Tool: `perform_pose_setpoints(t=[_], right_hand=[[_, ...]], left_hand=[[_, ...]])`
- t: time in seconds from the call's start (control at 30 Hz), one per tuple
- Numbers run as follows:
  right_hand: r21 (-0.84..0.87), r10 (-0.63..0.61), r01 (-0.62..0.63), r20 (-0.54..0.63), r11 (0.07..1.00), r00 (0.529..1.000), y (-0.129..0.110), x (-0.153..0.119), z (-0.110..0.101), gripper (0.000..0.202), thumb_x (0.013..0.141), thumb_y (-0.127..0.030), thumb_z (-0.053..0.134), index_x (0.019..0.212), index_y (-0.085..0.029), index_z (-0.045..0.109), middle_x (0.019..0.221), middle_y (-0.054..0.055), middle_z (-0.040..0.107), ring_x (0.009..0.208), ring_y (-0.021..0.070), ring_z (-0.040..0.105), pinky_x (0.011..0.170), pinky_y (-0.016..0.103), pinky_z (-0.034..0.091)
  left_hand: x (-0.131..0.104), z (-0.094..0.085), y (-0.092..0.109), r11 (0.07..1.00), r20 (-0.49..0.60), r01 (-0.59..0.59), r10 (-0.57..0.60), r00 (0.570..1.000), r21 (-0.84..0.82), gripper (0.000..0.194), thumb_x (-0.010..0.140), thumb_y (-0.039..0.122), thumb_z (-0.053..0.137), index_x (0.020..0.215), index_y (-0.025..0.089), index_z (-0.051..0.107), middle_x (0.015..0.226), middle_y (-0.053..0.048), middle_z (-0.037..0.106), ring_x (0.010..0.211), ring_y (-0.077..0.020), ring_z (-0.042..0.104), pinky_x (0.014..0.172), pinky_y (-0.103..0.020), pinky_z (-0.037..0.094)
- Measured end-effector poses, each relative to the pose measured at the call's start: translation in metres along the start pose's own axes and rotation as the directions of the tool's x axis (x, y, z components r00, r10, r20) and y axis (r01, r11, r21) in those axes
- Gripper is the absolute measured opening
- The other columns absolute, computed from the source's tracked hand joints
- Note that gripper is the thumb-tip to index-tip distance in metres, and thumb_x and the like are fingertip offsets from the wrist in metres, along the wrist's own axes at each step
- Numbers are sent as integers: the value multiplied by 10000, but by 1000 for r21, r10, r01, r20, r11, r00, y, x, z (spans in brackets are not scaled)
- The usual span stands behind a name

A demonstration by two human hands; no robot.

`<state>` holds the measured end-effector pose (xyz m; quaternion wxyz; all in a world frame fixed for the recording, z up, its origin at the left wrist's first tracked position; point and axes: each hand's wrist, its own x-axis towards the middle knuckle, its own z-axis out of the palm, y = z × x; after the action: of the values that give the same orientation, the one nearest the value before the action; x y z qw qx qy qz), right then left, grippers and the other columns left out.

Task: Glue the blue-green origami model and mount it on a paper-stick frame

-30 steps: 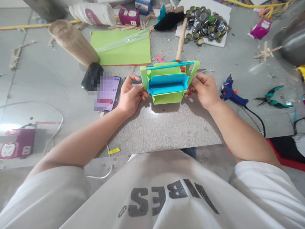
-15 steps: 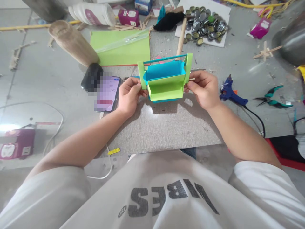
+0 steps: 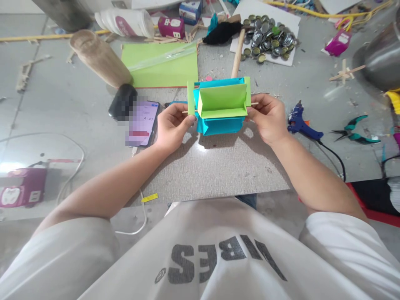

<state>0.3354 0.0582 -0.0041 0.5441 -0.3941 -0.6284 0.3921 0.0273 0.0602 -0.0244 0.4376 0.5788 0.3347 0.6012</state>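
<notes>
A green and blue paper model (image 3: 223, 100) is held up over the table's front part, with a thin wooden stick poking out at both ends. Fingers and thumb of my left hand (image 3: 175, 127) pinch its left end by the stick. At the right end, my right hand (image 3: 268, 118) grips it the same way, the stick tip showing above the thumb. A green trough-like part faces up in the middle, with blue folded parts behind and in front of it. The model casts a shadow on the grey tabletop (image 3: 215, 171).
Left of the model are a phone (image 3: 143, 123), a black object (image 3: 121, 102) and a wooden cylinder (image 3: 100, 58). Green sheets (image 3: 162, 66) and bottle caps (image 3: 268, 37) lie behind. A blue glue gun (image 3: 303, 123) and pliers (image 3: 353, 131) rest at the right.
The middle of the model has turned: the green trough has moved up and away, and a blue part now shows in front of it. Both hands keep their hold.
</notes>
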Motion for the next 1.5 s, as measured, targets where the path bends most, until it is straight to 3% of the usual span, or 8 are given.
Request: perform_pose_setpoints(t=[0.23, 0.47, 0.7, 0.9, 1.07, 1.33, 1.4, 1.5], right_hand=[[16, 31, -31, -9, 999, 999, -3, -1, 2, 574, 775, -755, 1018, 988, -277, 783, 862, -12, 778, 649, 146, 683, 537, 303, 600], [96, 194, -187, -70, 978, 979, -23, -3, 12, 644, 608, -738, 1105, 829, -250, 748, 768, -34, 733, 613, 106, 618, 532, 262, 557], [155, 261, -246, -85, 957, 962, -32, -3, 13, 685, 526, -725, 1135, 750, -249, 696, 650, -77, 639, 539, 74, 527, 494, 238, 495], [109, 242, -234, -72, 966, 968, -34, -4, 10, 660, 626, -742, 1087, 762, -243, 678, 645, -63, 591, 531, 77, 492, 490, 265, 454], [113, 246, -236, -92, 965, 965, -34, -4, 11, 661, 605, -745, 1096, 765, -246, 693, 626, -63, 567, 519, 74, 453, 475, 262, 395], [166, 222, -217, -14, 962, 975, -33, -4, 6, 543, 694, -706, 1075, 847, -247, 830, 635, -44, 657, 514, 88, 526, 472, 258, 451], [134, 161, -156, -26, 979, 987, -32, -5, 7, 511, 753, -709, 1048, 881, -258, 847, 667, -30, 696, 545, 105, 587, 504, 270, 509], [19, -51, 52, -77, 998, 996, -27, -9, 8, 411, 889, -676, 975, 960, -291, 851, 798, -4, 774, 651, 131, 689, 606, 300, 602]], left_hand=[[0, 1, 2, 1000, -17, 6, -5, 1000, 25, 495, 856, 708, 976, 976, 259, 807, 919, -57, 842, 748, -190, 784, 635, -322, 657], [-2, 2, 6, 997, -17, 30, -29, 999, 65, 567, 867, 790, 920, 973, 252, 779, 748, -20, 778, 622, -162, 732, 536, -272, 598], [-3, 7, 14, 997, -16, 71, -71, 997, 16, 575, 827, 787, 954, 910, 250, 766, 672, -1, 735, 546, -149, 675, 489, -269, 557], [-2, 10, 21, 984, -30, 158, -161, 987, -81, 598, 760, 760, 1019, 834, 225, 762, 644, 8, 706, 509, -124, 633, 469, -253, 520], [0, 9, 23, 969, -5, 243, -244, 970, -50, 574, 801, 745, 992, 835, 213, 778, 587, 29, 641, 452, -106, 550, 444, -251, 472], [-1, 3, 16, 982, -126, 169, -158, 979, 82, 556, 928, 731, 891, 760, 227, 728, 561, 29, 582, 460, -107, 523, 433, -251, 367], [0, 2, 15, 984, -123, 148, -135, 983, 101, 551, 956, 709, 878, 744, 231, 706, 553, 32, 560, 465, -107, 506, 444, -257, 354], [1, 1, 16, 986, -98, 137, -127, 987, 96, 542, 1003, 612, 871, 692, 235, 637, 547, 34, 533, 483, -106, 463, 468, -263, 340]])
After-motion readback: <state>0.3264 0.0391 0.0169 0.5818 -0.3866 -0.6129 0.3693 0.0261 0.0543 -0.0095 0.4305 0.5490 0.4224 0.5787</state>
